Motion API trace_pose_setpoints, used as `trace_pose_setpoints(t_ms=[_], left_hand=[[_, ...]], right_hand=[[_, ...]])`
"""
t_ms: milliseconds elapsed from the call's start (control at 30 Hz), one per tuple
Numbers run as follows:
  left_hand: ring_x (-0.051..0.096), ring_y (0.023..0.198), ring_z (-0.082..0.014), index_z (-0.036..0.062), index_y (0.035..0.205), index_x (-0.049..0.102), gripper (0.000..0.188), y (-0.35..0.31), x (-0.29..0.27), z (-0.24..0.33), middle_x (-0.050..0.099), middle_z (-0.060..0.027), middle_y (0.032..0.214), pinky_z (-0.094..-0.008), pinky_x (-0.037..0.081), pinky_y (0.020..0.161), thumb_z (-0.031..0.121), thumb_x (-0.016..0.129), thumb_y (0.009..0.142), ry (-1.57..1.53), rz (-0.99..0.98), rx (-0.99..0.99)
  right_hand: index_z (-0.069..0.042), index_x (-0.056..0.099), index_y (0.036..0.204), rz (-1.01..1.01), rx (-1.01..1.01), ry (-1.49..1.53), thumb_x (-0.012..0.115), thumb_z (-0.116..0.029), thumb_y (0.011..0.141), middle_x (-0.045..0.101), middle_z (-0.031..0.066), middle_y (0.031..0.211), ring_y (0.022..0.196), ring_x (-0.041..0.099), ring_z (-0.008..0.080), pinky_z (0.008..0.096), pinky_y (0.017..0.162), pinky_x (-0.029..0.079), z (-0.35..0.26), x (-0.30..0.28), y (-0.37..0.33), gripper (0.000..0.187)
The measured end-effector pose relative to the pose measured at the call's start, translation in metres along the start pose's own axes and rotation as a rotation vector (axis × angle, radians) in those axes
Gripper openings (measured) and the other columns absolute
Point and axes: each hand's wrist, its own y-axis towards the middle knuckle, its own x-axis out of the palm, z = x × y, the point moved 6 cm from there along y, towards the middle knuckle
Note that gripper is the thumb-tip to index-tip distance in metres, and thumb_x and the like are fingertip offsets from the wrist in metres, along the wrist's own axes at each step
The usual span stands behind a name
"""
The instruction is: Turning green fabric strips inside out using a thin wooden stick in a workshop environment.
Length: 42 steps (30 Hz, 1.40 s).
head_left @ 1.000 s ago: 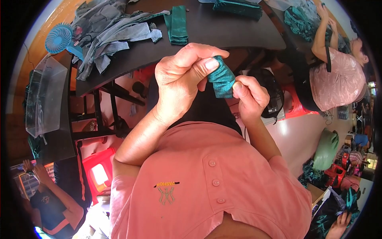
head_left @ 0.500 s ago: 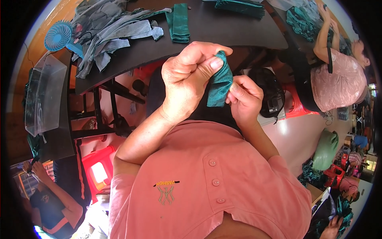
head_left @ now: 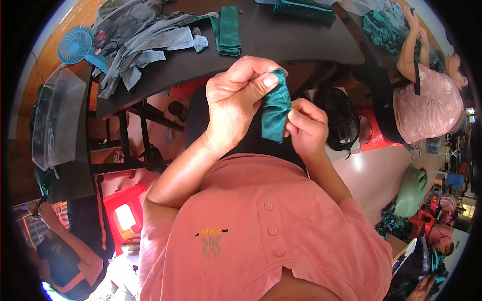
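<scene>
A short strip of dark green, velvety fabric (head_left: 275, 113) is held up in front of my body, off the near edge of the table. My left hand (head_left: 237, 98) pinches its top end between thumb and curled fingers. Lower down, my right hand (head_left: 307, 125) grips the strip's right edge between thumb and forefinger. Its lower end hangs free and looks slightly creased. On the table beyond lies a folded green velvet strip (head_left: 229, 32). To its left is a loose heap of grey and green cloth strips (head_left: 145, 42).
A dark table (head_left: 281, 42) spans the far side, with a stack of green fabric (head_left: 306, 11) at its back. A blue fan (head_left: 75, 45) and a clear plastic bin (head_left: 59, 120) stand left. A black bag (head_left: 337, 118) is at right. Co-workers sit on both sides.
The top of the fabric strip has come down slightly, and its lower end hangs a little lower. My right hand has shifted slightly left; both hands keep their pinch.
</scene>
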Motion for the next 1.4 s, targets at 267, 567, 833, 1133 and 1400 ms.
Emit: trace_pose_setpoints(t_ms=[267, 567, 833, 1133, 1400], left_hand=[[0.040, 0.054, -0.0012, 0.0034, 0.100, 0.070, 0.011, -0.003, 0.004, 0.007, 0.061, 0.0038, 0.078, -0.0166, 0.031, 0.048, 0.006, 0.061, 0.093, 0.150, 0.005, 0.169], [0.054, 0.067, -0.0090, 0.0006, 0.102, 0.067, 0.014, -0.001, 0.009, -0.001, 0.066, -0.0048, 0.089, -0.0198, 0.045, 0.064, -0.002, 0.062, 0.089, 0.095, -0.048, -0.038], [0.061, 0.092, -0.0143, -0.0007, 0.110, 0.066, 0.023, 0.004, 0.010, 0.019, 0.062, -0.0072, 0.107, -0.0231, 0.052, 0.065, -0.002, 0.064, 0.088, 0.116, -0.052, 0.125], [0.057, 0.077, -0.0087, -0.0014, 0.099, 0.068, 0.013, 0.003, 0.007, 0.009, 0.059, -0.0035, 0.093, -0.0215, 0.051, 0.067, -0.005, 0.063, 0.088, -0.025, -0.015, 0.082], [0.057, 0.074, -0.0089, -0.0013, 0.096, 0.069, 0.011, 0.004, 0.001, 0.008, 0.060, -0.0032, 0.086, -0.0207, 0.050, 0.064, -0.002, 0.067, 0.085, -0.017, -0.025, 0.089]], right_hand=[[0.003, 0.063, 0.086, 0.159, -0.482, -0.559, 0.065, -0.009, 0.089, 0.056, 0.0016, 0.066, 0.057, 0.048, 0.0074, 0.0224, 0.052, 0.037, -0.033, -0.002, -0.010, 0.013], [0.002, 0.063, 0.083, 0.088, -0.266, -0.196, 0.066, -0.007, 0.087, 0.056, -0.0001, 0.065, 0.057, 0.047, 0.0052, 0.0206, 0.051, 0.034, -0.019, -0.012, -0.002, 0.011], [0.002, 0.062, 0.081, 0.134, -0.363, -0.382, 0.066, -0.009, 0.087, 0.053, -0.0011, 0.063, 0.057, 0.045, 0.0051, 0.0209, 0.052, 0.034, -0.027, -0.012, -0.005, 0.013], [0.002, 0.062, 0.084, 0.106, -0.327, -0.325, 0.065, -0.009, 0.089, 0.053, -0.0004, 0.065, 0.058, 0.045, 0.0056, 0.0213, 0.053, 0.035, -0.017, -0.012, -0.009, 0.013], [0.003, 0.063, 0.086, 0.133, -0.399, -0.450, 0.065, -0.007, 0.088, 0.054, -0.0005, 0.065, 0.056, 0.044, 0.0046, 0.0206, 0.051, 0.033, -0.023, -0.009, -0.012, 0.011]])
